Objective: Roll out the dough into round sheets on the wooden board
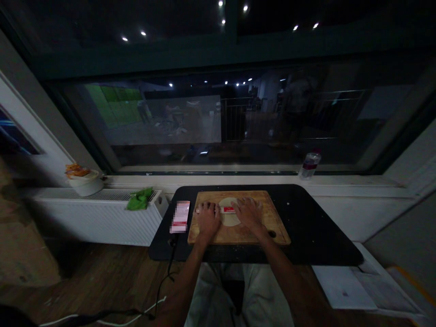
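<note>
A pale, round, flat sheet of dough (230,220) lies on a wooden cutting board (269,213). Across the dough runs a slim, light-coloured rolling pin (229,210) with a red label at its middle. My left hand (208,219) is curled over the pin's left part, and a bit of its end shows beyond the fingers. Over the right part rests my right hand (249,212), its fingers bent across the pin and partly over the dough. The pin's right end is hidden under this hand.
A black table (309,231) carries the board. Left of it lies a lit phone (180,217) with a cable. A green cloth (139,199) and white bowl (86,183) sit on the radiator (102,222). A plastic bottle (309,166) stands on the windowsill (354,185).
</note>
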`<state>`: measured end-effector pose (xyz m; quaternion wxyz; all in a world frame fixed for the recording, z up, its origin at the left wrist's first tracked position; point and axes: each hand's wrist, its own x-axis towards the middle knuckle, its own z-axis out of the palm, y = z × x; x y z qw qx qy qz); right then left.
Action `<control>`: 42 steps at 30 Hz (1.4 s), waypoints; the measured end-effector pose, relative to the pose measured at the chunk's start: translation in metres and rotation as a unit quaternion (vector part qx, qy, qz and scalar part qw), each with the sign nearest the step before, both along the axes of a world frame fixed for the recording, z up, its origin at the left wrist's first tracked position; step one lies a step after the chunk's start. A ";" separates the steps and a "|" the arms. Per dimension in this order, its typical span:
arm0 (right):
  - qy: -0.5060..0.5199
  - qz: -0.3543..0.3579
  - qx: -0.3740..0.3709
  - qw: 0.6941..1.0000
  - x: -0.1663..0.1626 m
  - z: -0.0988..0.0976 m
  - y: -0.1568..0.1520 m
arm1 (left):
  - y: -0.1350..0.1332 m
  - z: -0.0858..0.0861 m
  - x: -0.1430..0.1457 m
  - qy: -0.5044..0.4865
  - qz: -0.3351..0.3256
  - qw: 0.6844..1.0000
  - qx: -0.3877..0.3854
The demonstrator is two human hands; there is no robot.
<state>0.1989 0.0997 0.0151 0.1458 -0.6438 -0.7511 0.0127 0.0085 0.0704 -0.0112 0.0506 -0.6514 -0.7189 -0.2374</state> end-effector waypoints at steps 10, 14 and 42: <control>-0.026 0.014 -0.030 0.999 -0.004 0.012 0.025 | 0.001 0.000 0.000 -0.016 0.007 1.000 -0.004; -0.017 0.010 -0.011 1.000 -0.001 0.012 0.006 | 0.001 0.002 0.000 -0.014 -0.004 1.000 -0.001; 0.009 0.029 0.068 0.997 0.000 -0.029 -0.056 | 0.000 0.001 -0.001 -0.018 0.006 1.000 -0.015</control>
